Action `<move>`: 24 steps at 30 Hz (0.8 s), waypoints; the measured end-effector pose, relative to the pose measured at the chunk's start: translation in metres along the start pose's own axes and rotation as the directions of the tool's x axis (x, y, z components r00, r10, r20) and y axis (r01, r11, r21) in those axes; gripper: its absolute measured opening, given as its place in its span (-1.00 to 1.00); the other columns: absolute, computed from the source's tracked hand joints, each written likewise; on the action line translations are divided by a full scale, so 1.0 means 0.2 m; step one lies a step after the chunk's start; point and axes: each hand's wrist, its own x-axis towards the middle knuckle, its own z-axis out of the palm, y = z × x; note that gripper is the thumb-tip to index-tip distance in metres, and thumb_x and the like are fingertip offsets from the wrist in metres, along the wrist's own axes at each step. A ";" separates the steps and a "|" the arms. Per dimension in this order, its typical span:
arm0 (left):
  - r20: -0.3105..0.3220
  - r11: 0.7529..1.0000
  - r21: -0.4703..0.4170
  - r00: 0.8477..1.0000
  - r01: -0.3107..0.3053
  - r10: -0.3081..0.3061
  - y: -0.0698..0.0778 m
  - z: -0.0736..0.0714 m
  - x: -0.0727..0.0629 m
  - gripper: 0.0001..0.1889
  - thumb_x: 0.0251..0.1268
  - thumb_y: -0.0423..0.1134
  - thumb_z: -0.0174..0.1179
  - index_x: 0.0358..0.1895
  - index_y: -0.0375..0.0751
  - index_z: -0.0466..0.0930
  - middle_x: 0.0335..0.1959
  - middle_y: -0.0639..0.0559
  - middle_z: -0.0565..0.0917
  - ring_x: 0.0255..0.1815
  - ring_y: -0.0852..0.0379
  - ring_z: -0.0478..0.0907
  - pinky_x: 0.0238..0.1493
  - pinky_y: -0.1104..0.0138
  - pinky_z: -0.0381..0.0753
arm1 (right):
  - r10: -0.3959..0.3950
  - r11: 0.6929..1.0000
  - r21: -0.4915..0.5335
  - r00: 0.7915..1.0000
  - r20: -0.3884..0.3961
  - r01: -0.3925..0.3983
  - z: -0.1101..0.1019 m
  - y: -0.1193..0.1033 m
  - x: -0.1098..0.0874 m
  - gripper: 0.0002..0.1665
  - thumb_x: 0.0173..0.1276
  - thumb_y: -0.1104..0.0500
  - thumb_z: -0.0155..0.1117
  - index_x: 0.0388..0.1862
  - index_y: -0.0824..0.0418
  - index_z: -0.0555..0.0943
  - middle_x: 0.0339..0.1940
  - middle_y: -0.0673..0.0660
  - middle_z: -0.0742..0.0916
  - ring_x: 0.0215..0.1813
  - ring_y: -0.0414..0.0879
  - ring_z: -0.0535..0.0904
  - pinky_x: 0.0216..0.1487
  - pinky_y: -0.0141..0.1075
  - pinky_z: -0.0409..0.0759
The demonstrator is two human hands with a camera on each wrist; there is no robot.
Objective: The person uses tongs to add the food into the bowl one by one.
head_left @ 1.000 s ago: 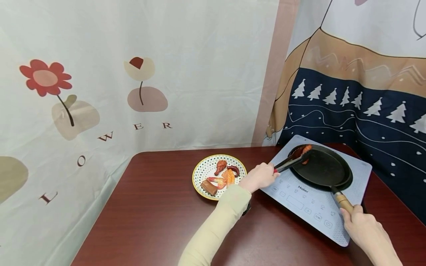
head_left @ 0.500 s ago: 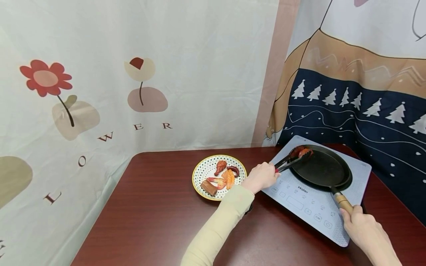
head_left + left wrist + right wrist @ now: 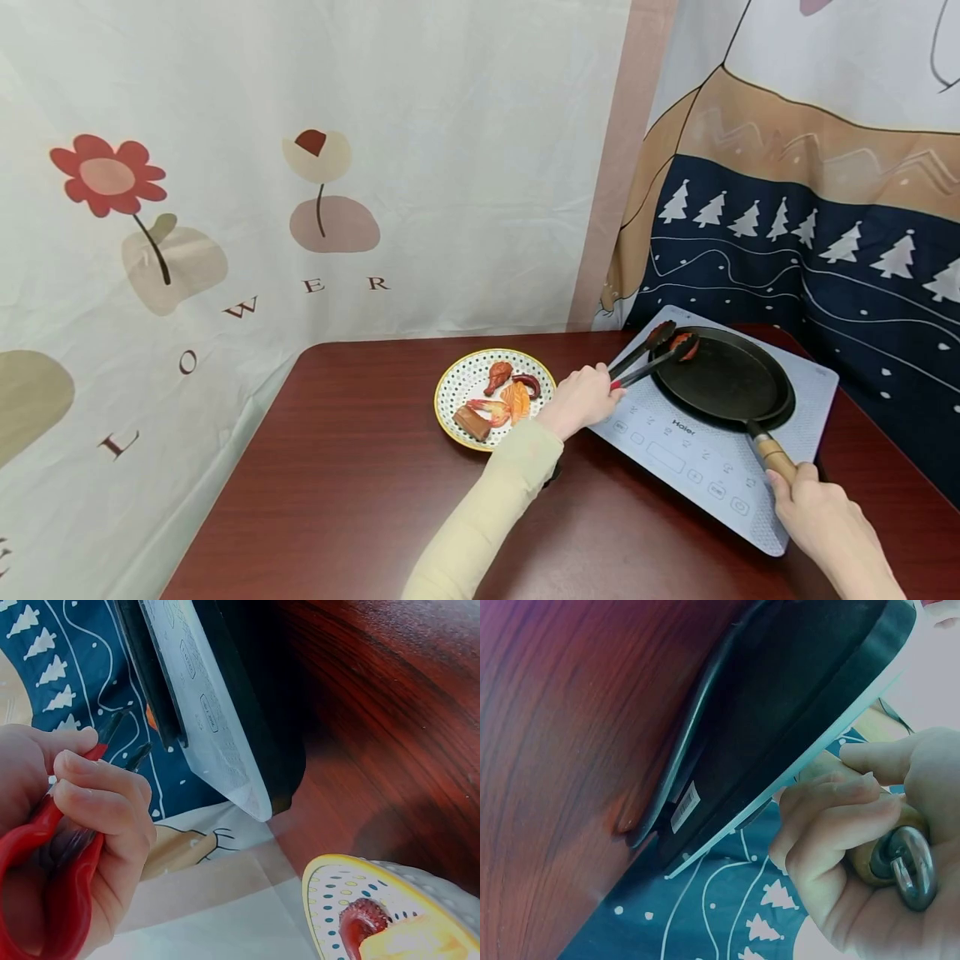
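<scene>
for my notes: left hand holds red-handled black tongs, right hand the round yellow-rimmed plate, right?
Wrong on the right hand: the head view shows it gripping the tan wooden handle of the round black pan. The left hand does hold the tongs.

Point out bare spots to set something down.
The table is bare left of the plate, and between the left sleeve and the near edge of the cooker; the middle of the pan is bare. Crowded: the pan's left side, with food and the tongs in the left hand, and the handle, gripped by the right hand.
</scene>
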 end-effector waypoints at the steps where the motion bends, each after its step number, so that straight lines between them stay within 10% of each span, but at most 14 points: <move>1: -0.004 1.000 -0.008 1.000 0.000 0.000 -0.01 0.00 0.00 -0.63 0.37 0.12 0.02 -0.21 -0.16 0.40 -0.44 0.00 0.54 -0.53 0.17 0.47 -0.48 0.38 0.43 | 0.000 1.000 0.000 1.000 0.001 0.000 0.00 0.00 0.00 -0.43 0.52 -0.04 -0.25 -0.24 0.55 0.25 -0.59 0.27 0.46 -0.50 0.13 0.45 -0.48 -0.05 0.38; 24: -0.080 0.995 -0.096 0.997 -0.013 0.005 -0.21 -0.03 -0.19 -0.59 0.33 0.08 0.10 -0.20 -0.27 0.41 -0.57 -0.03 0.47 -0.60 0.13 0.44 -0.63 0.38 0.38 | 0.040 0.999 -0.004 0.999 -0.013 -0.040 0.01 -0.01 0.01 -0.43 0.52 -0.02 -0.24 -0.20 0.57 0.23 -0.56 0.32 0.47 -0.49 0.15 0.46 -0.47 -0.03 0.40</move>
